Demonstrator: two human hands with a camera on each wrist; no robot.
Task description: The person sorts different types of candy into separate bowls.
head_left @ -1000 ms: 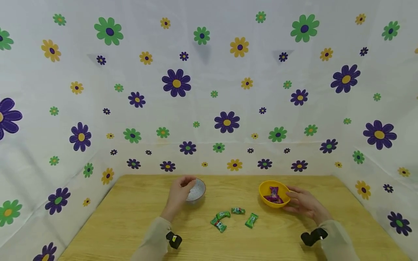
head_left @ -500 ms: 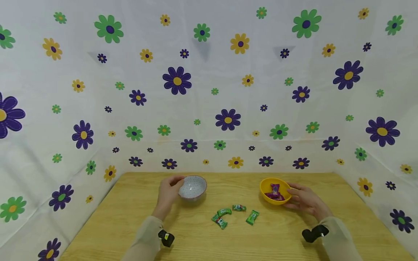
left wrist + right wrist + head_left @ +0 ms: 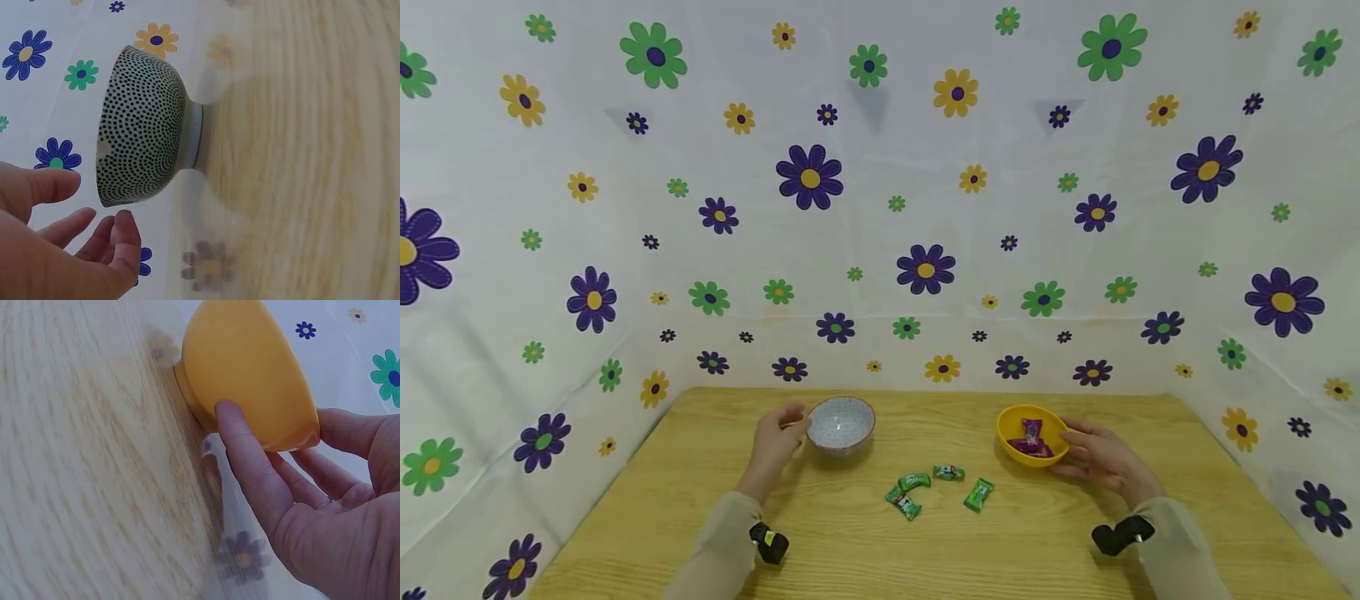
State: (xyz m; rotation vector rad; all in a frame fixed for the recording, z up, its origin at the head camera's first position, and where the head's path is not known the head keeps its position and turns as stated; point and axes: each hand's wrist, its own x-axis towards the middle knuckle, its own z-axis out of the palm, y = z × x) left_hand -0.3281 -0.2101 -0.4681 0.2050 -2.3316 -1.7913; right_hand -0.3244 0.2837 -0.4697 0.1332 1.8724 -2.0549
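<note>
At the left of the table, a speckled ceramic bowl (image 3: 842, 423) stands upright; its dotted outside (image 3: 140, 125) fills the middle of the left wrist view. My left hand (image 3: 775, 446) is beside its left rim, thumb and fingers loosely apart, fingertips close to the rim. Whether one touches is hard to tell. My right hand (image 3: 1105, 458) holds a yellow bowl (image 3: 250, 375) by its right side, the thumb at the rim and a finger against the outer wall. Purple-wrapped candies (image 3: 1032, 433) lie inside that bowl. Between the bowls lie several green-wrapped candies (image 3: 979, 494).
The wooden table (image 3: 865, 550) ends at the back against a white flower-printed cloth (image 3: 880, 250), which also rises on both sides. A black wrist camera (image 3: 769, 543) is strapped on the left sleeve, and another one (image 3: 1122, 535) on the right.
My left hand has drawn back to the left, from over the speckled bowl to beside its rim. The right hand stays at the yellow bowl. The view has tilted slightly down.
</note>
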